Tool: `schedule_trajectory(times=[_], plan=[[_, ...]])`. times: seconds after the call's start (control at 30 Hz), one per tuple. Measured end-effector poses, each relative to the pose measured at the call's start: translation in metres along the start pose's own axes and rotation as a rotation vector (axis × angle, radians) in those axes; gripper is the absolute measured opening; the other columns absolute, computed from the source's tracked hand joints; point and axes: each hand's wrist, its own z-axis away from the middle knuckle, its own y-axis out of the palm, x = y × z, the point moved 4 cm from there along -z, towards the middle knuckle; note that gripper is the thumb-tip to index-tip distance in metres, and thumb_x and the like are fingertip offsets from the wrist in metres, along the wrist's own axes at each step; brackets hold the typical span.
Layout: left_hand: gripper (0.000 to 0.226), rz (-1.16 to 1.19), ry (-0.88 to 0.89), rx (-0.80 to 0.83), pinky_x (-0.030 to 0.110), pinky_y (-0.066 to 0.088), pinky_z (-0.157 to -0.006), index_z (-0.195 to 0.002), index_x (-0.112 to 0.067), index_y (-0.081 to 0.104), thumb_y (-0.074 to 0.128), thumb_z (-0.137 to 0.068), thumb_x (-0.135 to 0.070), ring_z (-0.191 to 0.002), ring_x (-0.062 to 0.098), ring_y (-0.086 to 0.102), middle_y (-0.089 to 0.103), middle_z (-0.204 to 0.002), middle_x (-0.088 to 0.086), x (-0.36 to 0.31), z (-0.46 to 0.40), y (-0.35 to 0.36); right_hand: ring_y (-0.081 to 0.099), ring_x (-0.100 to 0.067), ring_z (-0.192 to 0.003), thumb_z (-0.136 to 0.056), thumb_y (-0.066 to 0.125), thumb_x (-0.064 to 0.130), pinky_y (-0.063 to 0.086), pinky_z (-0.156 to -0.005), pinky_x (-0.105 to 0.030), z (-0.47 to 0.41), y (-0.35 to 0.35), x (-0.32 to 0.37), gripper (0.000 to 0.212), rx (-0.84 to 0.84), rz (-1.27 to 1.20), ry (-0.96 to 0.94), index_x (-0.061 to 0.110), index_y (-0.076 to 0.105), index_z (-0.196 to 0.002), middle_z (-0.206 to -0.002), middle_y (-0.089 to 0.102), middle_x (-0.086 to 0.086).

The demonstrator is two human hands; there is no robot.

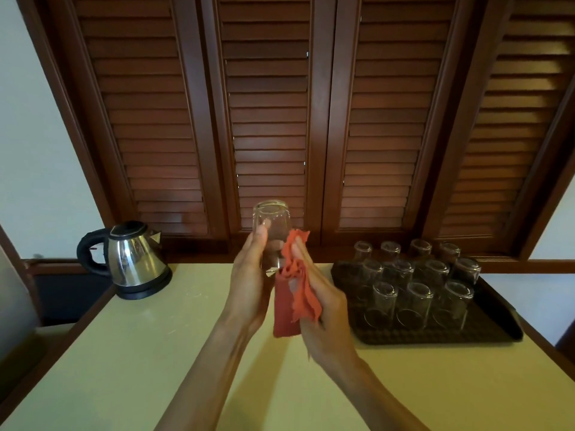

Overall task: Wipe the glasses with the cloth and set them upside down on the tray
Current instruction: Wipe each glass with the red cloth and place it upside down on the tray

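Dark red-brown wooden shutters [267,119] with many flat horizontal slats fill the whole back wall, divided by thick upright posts. Below them lies a pale yellow-green counter [149,353], smooth and matte, with a brown wooden edge on the left side.

On the right part of the counter rests a dark rectangular tray [485,332] with rounded corners and a bumpy, patterned bottom. Eleven clear glasses [415,303] stand on it upside down, in three rows; they are plain round tumblers, close to each other, and the dark tray shows through them.

At the left back of the counter stands a kettle [137,259], with a shiny steel body that widens downward, a black lid, a black loop handle and a black round base.

Above the middle of the counter, between kettle and tray, both bare forearms come up from the lower edge. The left hand [249,284] grips one more clear glass [273,231], held up in the air with its thick base on top and its mouth downward; the thumb lies on the near side of the wall. The right hand [323,309] clutches an orange-red cloth [295,293], soft and crumpled with a frayed edge. The cloth touches the lower right side of the held glass and hangs down between the two hands.
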Motion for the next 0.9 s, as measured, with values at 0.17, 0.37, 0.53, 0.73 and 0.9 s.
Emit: schedule_trajectory(times=[0.17,0.37,0.53,0.73,0.9], plan=[[0.042,-0.15,0.02,0.079,0.034,0.058,-0.093,-0.142,-0.033,0.06,0.045,-0.105,-0.044,-0.123,0.02,0.068,0.073,-0.13,-0.002,0.008,0.012,0.009,0.051,-0.021,-0.136,-0.101,0.05,0.05,0.037,-0.117,-0.043,-0.026,-0.005,0.01,0.052,-0.074,-0.033,0.011,0.032,0.045,-0.149,-0.146,0.056,0.006],[0.052,-0.123,0.022,0.083,0.041,0.056,-0.103,-0.147,-0.027,0.058,0.041,-0.103,-0.049,-0.127,0.021,0.065,0.071,-0.134,0.002,0.008,0.017,0.006,0.074,-0.015,-0.08,-0.085,0.055,0.073,0.059,-0.073,-0.028,-0.021,-0.008,-0.002,0.057,-0.119,-0.259,0.237,0.027,0.068,-0.117,-0.086,0.076,0.007],[0.045,-0.142,0.017,0.04,0.05,0.05,-0.112,-0.148,-0.027,0.057,0.037,-0.111,-0.045,-0.131,0.021,0.063,0.069,-0.139,0.002,0.009,0.01,0.001,0.032,-0.015,-0.15,-0.106,0.047,0.028,0.027,-0.122,-0.03,-0.027,0.008,0.013,0.042,0.014,-0.007,-0.075,0.037,0.042,-0.147,-0.16,0.04,0.006],[0.055,-0.184,0.002,0.063,0.038,0.057,-0.096,-0.145,-0.035,0.059,0.037,-0.101,-0.06,-0.123,0.021,0.066,0.07,-0.133,0.0,0.016,0.019,0.004,0.066,-0.003,-0.072,-0.091,0.049,0.056,0.051,-0.065,-0.016,-0.047,-0.008,-0.003,0.054,0.002,-0.192,0.3,0.015,0.064,-0.123,-0.078,0.068,0.017],[0.055,-0.135,0.051,0.057,0.045,0.051,-0.106,-0.144,-0.032,0.059,0.041,-0.102,-0.061,-0.129,0.021,0.064,0.072,-0.132,0.001,0.0,0.009,-0.005,0.069,-0.005,-0.1,-0.103,0.048,0.045,0.054,-0.08,-0.016,-0.018,0.01,-0.004,0.046,0.027,-0.232,0.197,0.021,0.055,-0.141,-0.114,0.072,0.005]])
